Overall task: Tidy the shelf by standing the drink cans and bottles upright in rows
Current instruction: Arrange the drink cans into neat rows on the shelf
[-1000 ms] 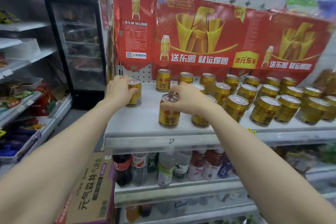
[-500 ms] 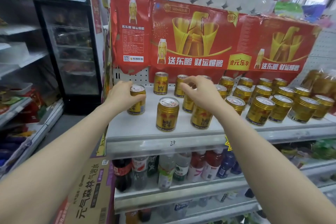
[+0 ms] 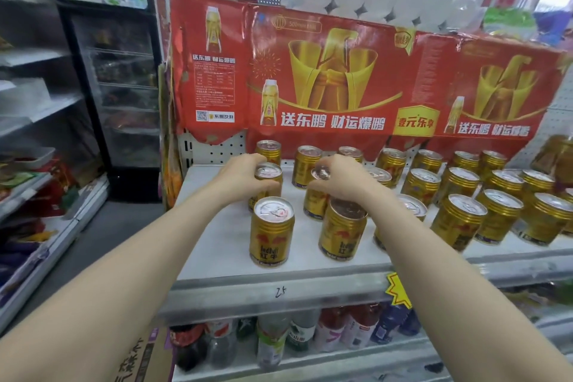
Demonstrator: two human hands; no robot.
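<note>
While both arms reach across the white shelf (image 3: pixel 217 260), the left hand (image 3: pixel 240 178) wraps its fingers round a gold can (image 3: pixel 269 173), upright, just behind the front-left can (image 3: pixel 272 232). The right hand (image 3: pixel 344 181), fingers curled, pinches the top of a second gold can (image 3: pixel 314 205), just behind the front-right can (image 3: pixel 342 231). Both front cans stand upright near the shelf edge; more cans (image 3: pixel 459 222) crowd the right.
</note>
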